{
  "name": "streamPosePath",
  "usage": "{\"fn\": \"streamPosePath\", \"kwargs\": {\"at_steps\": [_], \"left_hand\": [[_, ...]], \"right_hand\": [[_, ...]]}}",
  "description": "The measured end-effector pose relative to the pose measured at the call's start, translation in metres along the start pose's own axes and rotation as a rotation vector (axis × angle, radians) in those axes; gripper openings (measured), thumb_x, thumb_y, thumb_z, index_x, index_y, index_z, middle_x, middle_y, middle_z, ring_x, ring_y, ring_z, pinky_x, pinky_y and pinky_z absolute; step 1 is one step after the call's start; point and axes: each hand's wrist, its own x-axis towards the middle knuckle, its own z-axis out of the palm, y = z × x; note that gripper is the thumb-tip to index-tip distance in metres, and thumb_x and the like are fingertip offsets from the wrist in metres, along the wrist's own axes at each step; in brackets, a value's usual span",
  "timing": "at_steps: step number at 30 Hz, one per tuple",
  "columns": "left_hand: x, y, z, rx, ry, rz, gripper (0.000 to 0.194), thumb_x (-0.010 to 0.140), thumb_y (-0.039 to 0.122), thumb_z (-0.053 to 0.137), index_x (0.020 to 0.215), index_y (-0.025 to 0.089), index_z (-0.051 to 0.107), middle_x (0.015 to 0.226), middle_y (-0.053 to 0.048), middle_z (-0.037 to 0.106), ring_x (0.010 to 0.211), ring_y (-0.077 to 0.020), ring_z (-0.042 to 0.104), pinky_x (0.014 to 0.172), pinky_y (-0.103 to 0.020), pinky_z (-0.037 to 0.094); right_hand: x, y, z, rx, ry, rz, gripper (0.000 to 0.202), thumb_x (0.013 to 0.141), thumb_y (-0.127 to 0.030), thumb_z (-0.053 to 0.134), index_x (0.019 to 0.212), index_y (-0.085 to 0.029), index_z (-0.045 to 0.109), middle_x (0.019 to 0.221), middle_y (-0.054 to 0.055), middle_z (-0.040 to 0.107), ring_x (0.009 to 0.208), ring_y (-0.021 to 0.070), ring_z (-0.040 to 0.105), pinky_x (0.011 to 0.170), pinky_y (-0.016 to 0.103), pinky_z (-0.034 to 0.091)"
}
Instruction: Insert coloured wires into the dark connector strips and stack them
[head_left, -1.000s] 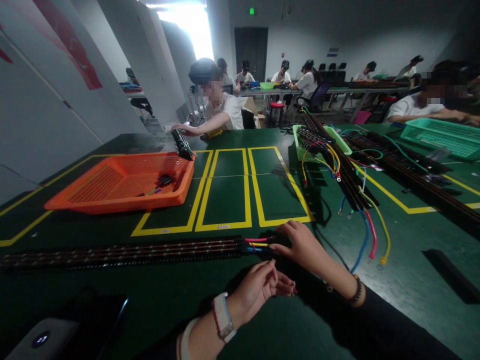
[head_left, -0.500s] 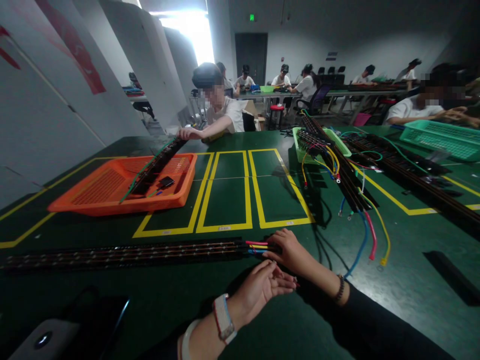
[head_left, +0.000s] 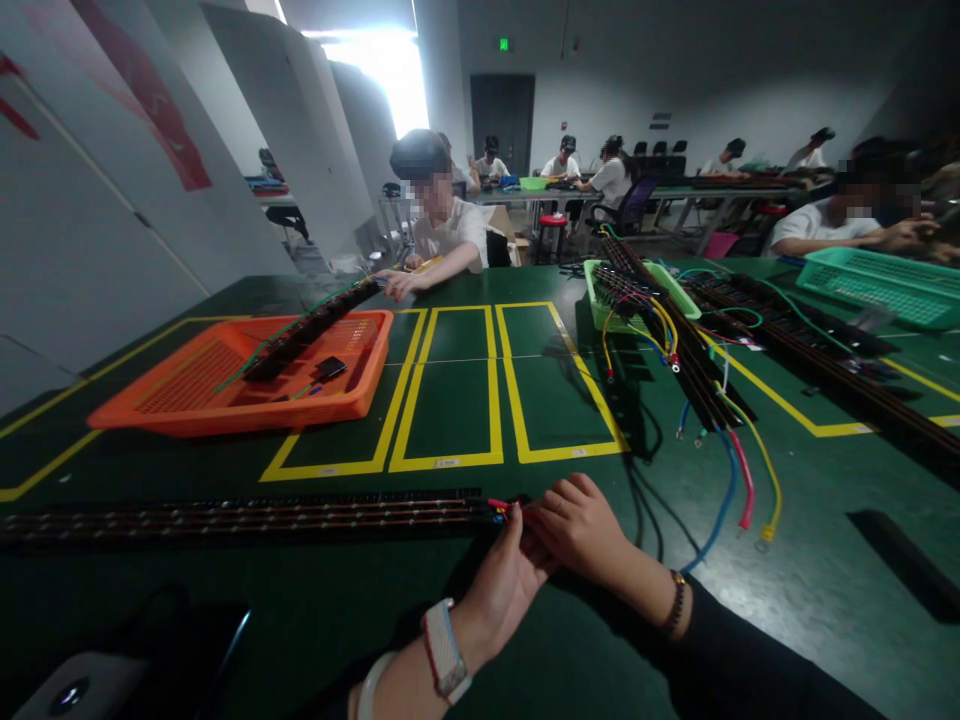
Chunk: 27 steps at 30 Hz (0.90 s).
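Observation:
A long black strip [head_left: 247,521] with several copper-coloured rows lies across the near left of the table. Coloured cables come out of its right end, with a red cable [head_left: 498,504] on top and bits of yellow and blue beneath. My left hand [head_left: 504,580], palm turned up, closes its thumb and fingers around these cables. Against it, my right hand [head_left: 586,525] has curled fingers closed on the cables just to the right. The cable ends are hidden between my hands.
An orange basket [head_left: 225,418] stands at the left, where a co-worker's hand [head_left: 405,284] touches another strip [head_left: 315,328]. Farther right, a green basket [head_left: 600,305] bears strips with loose cables [head_left: 744,480]. A dark device [head_left: 187,640] lies near left, a black piece [head_left: 900,560] near right.
My left hand has gone from an open palm to gripping the cables. My right hand has curled its fingers and come against the left. The co-worker's strip has shifted in the orange basket.

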Motion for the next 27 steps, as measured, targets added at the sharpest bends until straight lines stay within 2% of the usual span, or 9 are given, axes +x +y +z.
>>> {"fn": "streamPosePath", "kwargs": {"at_steps": [4,8,15,22,27], "left_hand": [[0.0009,-0.0003,0.0003,0.007,0.037,0.038,0.035,0.083,0.048,0.056,0.098,0.017,0.060,0.104,-0.007,0.064,0.105,-0.0185,0.056,0.096,-0.035,0.039],[0.0009,-0.0004,0.0008,0.023,0.083,0.057,0.032,0.081,0.047,0.059,0.092,0.017,0.060,0.094,-0.004,0.065,0.093,-0.0153,0.059,0.091,-0.032,0.041],[0.0026,-0.0013,-0.0013,-0.043,0.128,0.062,0.026,0.080,0.041,0.063,0.081,0.015,0.057,0.079,0.000,0.064,0.073,-0.0099,0.058,0.085,-0.030,0.044],[0.0000,0.0013,0.0011,-0.045,0.109,0.030,0.030,0.080,0.045,0.062,0.086,0.016,0.058,0.085,-0.004,0.066,0.088,-0.0163,0.061,0.085,-0.033,0.044],[0.0008,0.0009,-0.0013,-0.038,0.094,0.001,0.031,0.082,0.046,0.059,0.089,0.016,0.057,0.084,-0.003,0.065,0.086,-0.0159,0.061,0.086,-0.034,0.044]], "right_hand": [[-0.0034,0.0006,0.0037,-0.014,0.038,-0.120,0.019,0.092,-0.014,0.047,0.087,-0.017,0.065,0.086,0.004,0.065,0.076,0.0169,0.048,0.075,0.035,0.033],[-0.0024,-0.0007,0.0037,-0.053,0.043,-0.189,0.021,0.091,-0.011,0.045,0.087,-0.014,0.066,0.084,0.005,0.065,0.076,0.0173,0.049,0.077,0.035,0.037],[-0.0036,-0.0026,0.0038,-0.064,0.040,-0.213,0.021,0.090,-0.009,0.046,0.091,-0.014,0.066,0.085,0.007,0.065,0.077,0.0182,0.051,0.078,0.036,0.041],[-0.0041,-0.0040,0.0042,-0.093,0.011,-0.197,0.024,0.088,-0.009,0.049,0.107,-0.011,0.064,0.088,0.009,0.064,0.081,0.0205,0.055,0.081,0.039,0.045],[-0.0030,-0.0047,0.0030,-0.112,-0.039,-0.180,0.023,0.088,-0.013,0.052,0.108,-0.013,0.063,0.094,0.009,0.063,0.086,0.0211,0.055,0.086,0.039,0.043]]}}
